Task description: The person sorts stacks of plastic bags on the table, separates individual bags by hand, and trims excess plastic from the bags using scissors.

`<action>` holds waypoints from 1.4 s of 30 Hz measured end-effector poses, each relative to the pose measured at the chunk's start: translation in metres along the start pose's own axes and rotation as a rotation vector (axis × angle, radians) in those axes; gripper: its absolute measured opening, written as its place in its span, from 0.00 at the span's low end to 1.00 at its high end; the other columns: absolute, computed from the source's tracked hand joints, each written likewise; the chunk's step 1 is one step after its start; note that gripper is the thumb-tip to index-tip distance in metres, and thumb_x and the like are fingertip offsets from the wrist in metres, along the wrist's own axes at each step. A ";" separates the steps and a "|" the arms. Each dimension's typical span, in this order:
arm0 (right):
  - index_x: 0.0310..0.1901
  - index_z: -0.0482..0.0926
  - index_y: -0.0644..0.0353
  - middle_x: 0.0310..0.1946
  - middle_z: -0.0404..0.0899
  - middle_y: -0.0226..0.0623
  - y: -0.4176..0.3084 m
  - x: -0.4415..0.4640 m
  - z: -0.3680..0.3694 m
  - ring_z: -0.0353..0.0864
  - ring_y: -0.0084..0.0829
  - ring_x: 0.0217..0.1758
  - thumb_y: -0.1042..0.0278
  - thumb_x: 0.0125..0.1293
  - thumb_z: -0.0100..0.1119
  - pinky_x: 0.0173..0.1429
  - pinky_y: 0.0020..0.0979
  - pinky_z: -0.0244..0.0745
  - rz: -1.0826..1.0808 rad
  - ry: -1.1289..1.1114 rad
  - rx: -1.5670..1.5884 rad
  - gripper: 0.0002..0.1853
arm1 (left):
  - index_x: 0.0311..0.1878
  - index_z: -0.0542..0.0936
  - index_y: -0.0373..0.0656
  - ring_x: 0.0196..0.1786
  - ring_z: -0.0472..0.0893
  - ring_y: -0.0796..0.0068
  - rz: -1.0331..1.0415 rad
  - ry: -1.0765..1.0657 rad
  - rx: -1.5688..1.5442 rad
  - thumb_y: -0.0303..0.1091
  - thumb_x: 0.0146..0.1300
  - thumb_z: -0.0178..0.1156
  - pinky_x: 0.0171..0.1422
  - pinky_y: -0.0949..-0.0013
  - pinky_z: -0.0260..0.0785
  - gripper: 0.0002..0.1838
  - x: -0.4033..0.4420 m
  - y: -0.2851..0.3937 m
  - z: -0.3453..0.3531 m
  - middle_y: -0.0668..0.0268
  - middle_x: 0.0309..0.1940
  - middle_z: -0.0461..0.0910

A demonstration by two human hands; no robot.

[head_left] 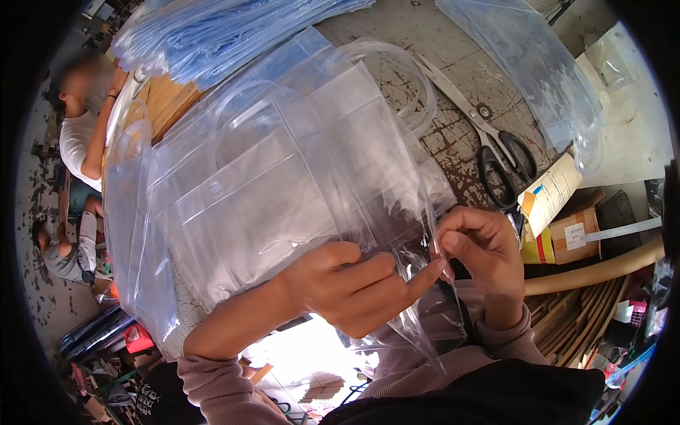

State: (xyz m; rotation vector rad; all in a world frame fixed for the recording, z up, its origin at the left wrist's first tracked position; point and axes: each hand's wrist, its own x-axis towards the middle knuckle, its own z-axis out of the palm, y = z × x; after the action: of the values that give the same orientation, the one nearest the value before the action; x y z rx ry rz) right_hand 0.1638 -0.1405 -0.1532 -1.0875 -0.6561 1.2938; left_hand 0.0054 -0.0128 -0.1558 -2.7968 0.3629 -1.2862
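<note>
A clear plastic bag (248, 191) with seams and a looped tube-like handle lies spread before me on the worktable. My left hand (350, 287) reaches across its near side, fingers curled over the bunched film, with the fingertips at the bag's right edge. Right beside them, my right hand (485, 251) is closed, thumb and index finger pinching that same edge. The fingertips of both hands nearly meet there. Whether a small piece sits between them cannot be made out. Loose film hangs below the hands toward my lap.
Large scissors (489, 134) with black handles lie beyond the bag. A stack of bluish plastic sheets (234, 35) is at the back, another clear bag (524, 64) at back right. A cardboard box (574, 223) stands at right. Two other people sit at left.
</note>
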 end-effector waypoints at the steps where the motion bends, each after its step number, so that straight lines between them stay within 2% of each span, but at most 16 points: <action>1: 0.33 0.76 0.70 0.23 0.75 0.33 -0.001 -0.001 0.000 0.72 0.18 0.23 0.73 0.66 0.52 0.29 0.19 0.67 -0.005 0.008 -0.015 0.09 | 0.40 0.85 0.43 0.23 0.66 0.85 0.011 0.006 0.001 0.31 0.32 0.58 0.30 0.75 0.45 0.24 0.000 0.000 0.001 0.75 0.18 0.56; 6: 0.35 0.77 0.69 0.28 0.76 0.36 -0.004 -0.002 -0.001 0.75 0.25 0.28 0.78 0.63 0.54 0.34 0.24 0.70 -0.154 0.120 -0.224 0.04 | 0.37 0.85 0.42 0.23 0.66 0.85 0.021 0.001 0.015 0.30 0.32 0.60 0.31 0.74 0.45 0.21 -0.001 0.000 0.000 0.74 0.19 0.56; 8: 0.42 0.77 0.66 0.37 0.75 0.41 -0.010 0.008 -0.016 0.76 0.37 0.37 0.80 0.59 0.56 0.41 0.33 0.71 -0.680 0.443 -1.050 0.09 | 0.35 0.85 0.42 0.23 0.66 0.85 0.016 0.023 0.020 0.28 0.34 0.61 0.31 0.74 0.45 0.18 0.000 0.000 0.001 0.75 0.19 0.57; 9: 0.42 0.77 0.66 0.37 0.75 0.41 -0.013 0.012 -0.020 0.76 0.37 0.37 0.80 0.59 0.56 0.41 0.33 0.71 -0.680 0.443 -1.051 0.09 | 0.35 0.85 0.42 0.23 0.66 0.85 0.016 0.024 0.020 0.28 0.34 0.61 0.31 0.74 0.45 0.18 0.000 0.000 0.000 0.75 0.19 0.57; 11: 0.48 0.75 0.62 0.45 0.70 0.45 -0.021 0.021 -0.026 0.72 0.45 0.44 0.78 0.56 0.58 0.47 0.39 0.69 -0.702 0.720 -1.526 0.16 | 0.33 0.85 0.42 0.23 0.67 0.85 0.022 0.014 0.016 0.27 0.35 0.62 0.32 0.74 0.46 0.16 0.000 0.000 -0.001 0.75 0.19 0.57; 15: 0.52 0.72 0.61 0.48 0.66 0.46 -0.025 0.022 -0.048 0.71 0.44 0.45 0.75 0.56 0.60 0.48 0.39 0.69 -0.555 0.622 -1.748 0.20 | 0.33 0.85 0.42 0.23 0.67 0.84 0.015 0.010 0.017 0.27 0.34 0.62 0.33 0.73 0.47 0.16 0.000 0.000 -0.001 0.74 0.19 0.57; 24: 0.56 0.71 0.58 0.35 0.72 0.44 -0.036 -0.002 -0.049 0.73 0.45 0.35 0.73 0.58 0.59 0.43 0.35 0.70 -0.319 0.570 -1.555 0.23 | 0.34 0.85 0.42 0.23 0.67 0.83 0.010 0.021 0.030 0.26 0.35 0.62 0.32 0.74 0.48 0.16 0.001 0.000 0.000 0.74 0.19 0.57; 26: 0.59 0.69 0.58 0.29 0.73 0.37 -0.052 -0.021 -0.052 0.73 0.34 0.32 0.76 0.60 0.57 0.40 0.27 0.70 0.043 0.443 -1.314 0.23 | 0.36 0.84 0.42 0.24 0.67 0.82 -0.015 -0.145 0.011 0.26 0.40 0.62 0.30 0.75 0.51 0.15 0.004 -0.001 -0.003 0.75 0.20 0.60; 27: 0.59 0.69 0.58 0.29 0.73 0.37 -0.049 -0.030 -0.059 0.73 0.34 0.32 0.76 0.60 0.57 0.40 0.27 0.70 0.044 0.442 -1.319 0.23 | 0.36 0.84 0.42 0.24 0.67 0.82 -0.018 -0.141 0.010 0.26 0.40 0.62 0.30 0.75 0.51 0.15 0.004 -0.001 -0.001 0.75 0.20 0.60; 29: 0.60 0.68 0.61 0.29 0.72 0.32 -0.037 -0.046 -0.076 0.72 0.23 0.33 0.80 0.61 0.53 0.37 0.21 0.67 -0.030 0.376 -0.739 0.23 | 0.42 0.85 0.50 0.23 0.67 0.84 -0.047 -0.221 0.031 0.31 0.36 0.59 0.32 0.74 0.51 0.23 0.003 0.000 0.004 0.77 0.17 0.57; 31: 0.62 0.66 0.62 0.32 0.71 0.28 -0.024 -0.058 -0.079 0.70 0.18 0.35 0.84 0.60 0.52 0.38 0.18 0.67 0.012 0.344 -0.660 0.26 | 0.43 0.84 0.50 0.24 0.67 0.83 -0.054 -0.219 0.016 0.31 0.37 0.59 0.31 0.74 0.52 0.23 0.001 0.000 0.006 0.76 0.18 0.57; 33: 0.62 0.63 0.60 0.34 0.70 0.29 0.005 -0.069 -0.079 0.69 0.20 0.36 0.81 0.54 0.59 0.39 0.20 0.65 -0.016 0.364 -0.362 0.32 | 0.43 0.84 0.50 0.25 0.67 0.82 -0.056 -0.222 0.001 0.30 0.37 0.59 0.31 0.74 0.53 0.23 0.003 0.001 0.008 0.75 0.18 0.57; 35: 0.58 0.62 0.60 0.35 0.68 0.28 0.025 -0.077 -0.079 0.67 0.21 0.37 0.77 0.47 0.67 0.41 0.22 0.63 -0.074 0.136 -0.202 0.35 | 0.41 0.82 0.43 0.32 0.70 0.79 -0.100 -0.282 -0.102 0.29 0.48 0.59 0.33 0.74 0.58 0.14 0.008 0.000 0.009 0.75 0.23 0.64; 36: 0.52 0.63 0.58 0.37 0.65 0.28 0.034 -0.081 -0.077 0.65 0.21 0.39 0.73 0.42 0.71 0.43 0.24 0.62 0.039 0.123 -0.149 0.34 | 0.41 0.82 0.43 0.32 0.70 0.79 -0.086 -0.289 -0.108 0.29 0.48 0.59 0.33 0.74 0.58 0.14 0.010 0.001 0.011 0.75 0.23 0.64; 41: 0.48 0.64 0.58 0.35 0.63 0.26 0.035 -0.081 -0.045 0.63 0.20 0.40 0.64 0.47 0.72 0.44 0.23 0.61 0.121 0.145 -0.015 0.29 | 0.42 0.81 0.42 0.34 0.72 0.76 -0.151 -0.162 -0.199 0.29 0.46 0.58 0.36 0.70 0.61 0.16 0.023 0.005 0.027 0.72 0.24 0.65; 42: 0.47 0.64 0.58 0.33 0.63 0.26 0.032 -0.081 -0.045 0.63 0.20 0.40 0.61 0.48 0.72 0.43 0.23 0.61 0.144 0.131 0.034 0.30 | 0.39 0.85 0.43 0.34 0.66 0.76 -0.140 -0.081 -0.231 0.31 0.28 0.63 0.33 0.73 0.54 0.25 0.026 0.008 0.039 0.74 0.24 0.56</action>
State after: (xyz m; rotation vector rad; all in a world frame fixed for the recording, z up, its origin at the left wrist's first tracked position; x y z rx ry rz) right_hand 0.1734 -0.2326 -0.1855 -1.1982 -0.4632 1.3390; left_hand 0.0494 -0.0293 -0.1625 -3.1079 0.3363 -1.2225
